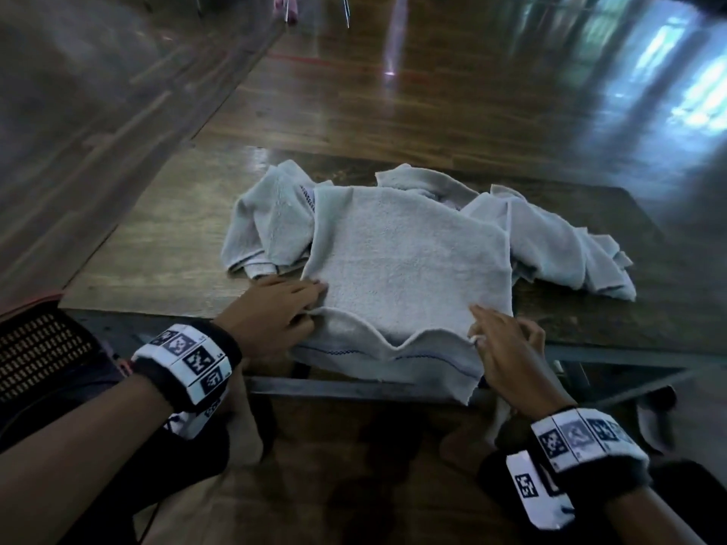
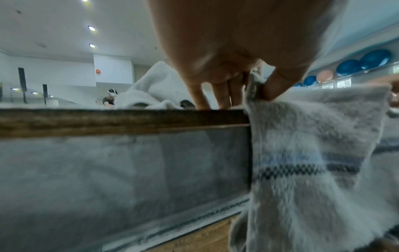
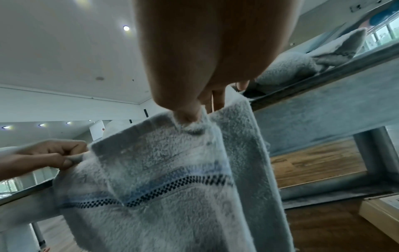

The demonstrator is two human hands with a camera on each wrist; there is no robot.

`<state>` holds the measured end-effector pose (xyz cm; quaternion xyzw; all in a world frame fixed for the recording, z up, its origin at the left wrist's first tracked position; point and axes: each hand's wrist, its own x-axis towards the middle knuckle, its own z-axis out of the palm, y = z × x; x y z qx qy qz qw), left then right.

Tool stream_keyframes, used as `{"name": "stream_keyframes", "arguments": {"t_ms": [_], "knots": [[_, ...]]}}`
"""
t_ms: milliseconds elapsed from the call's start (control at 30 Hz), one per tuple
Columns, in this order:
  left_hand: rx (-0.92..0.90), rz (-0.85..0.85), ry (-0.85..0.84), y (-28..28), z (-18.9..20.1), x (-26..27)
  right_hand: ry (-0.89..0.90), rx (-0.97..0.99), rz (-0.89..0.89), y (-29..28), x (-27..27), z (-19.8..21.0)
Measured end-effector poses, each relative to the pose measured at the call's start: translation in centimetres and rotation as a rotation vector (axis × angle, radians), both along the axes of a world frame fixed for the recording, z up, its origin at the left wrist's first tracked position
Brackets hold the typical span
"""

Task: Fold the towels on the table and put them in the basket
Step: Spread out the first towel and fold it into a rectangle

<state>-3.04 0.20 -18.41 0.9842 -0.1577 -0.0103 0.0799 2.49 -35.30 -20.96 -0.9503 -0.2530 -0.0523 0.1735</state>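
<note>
Striped towel hem is pinched by left hand and right hand; overhanging part may be dragged off the surface if either grip slips

Both forearms reach forward, each wrist wearing a marker band. The left hand and right hand each pinch a near towel corner (thumbs underneath).
</note>
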Motion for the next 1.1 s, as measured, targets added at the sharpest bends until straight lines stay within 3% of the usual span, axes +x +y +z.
{"name": "stream_keyframes", "arguments": {"t_ms": [167,300,467,567,733,1000,1100], "knots": [[0.065,0.030,0.062,-0.5,1.5,-1.2,-0.127,0.023,0.065,-0.1,-1.8,-0.2],[-0.184,0.127,0.032,0.0,2.6,-2.2,-0.407,0.152,0.017,0.2,-2.0,1.9],[-0.284,0.174,-0.070,-0.3,3.1,-0.5,-0.256,0.180,-0.072,0.5,-0.3,2.8],[-0.299,0.167,0.031,-0.7,2.4,0.4,-0.192,0.077,0.012,1.3,0.7,2.7],[-0.138,0.109,0.164,0.1,1.5,-0.4,-0.031,-0.061,0.053,0.4,-0.2,0.8],[-0.162,0.121,0.144,1.5,0.5,-4.0,-0.111,-0.038,0.085,-0.2,-2.9,1.0],[-0.156,0.165,-0.054,1.5,2.4,-2.9,-0.278,0.068,0.050,0.7,-1.4,3.6]]}}
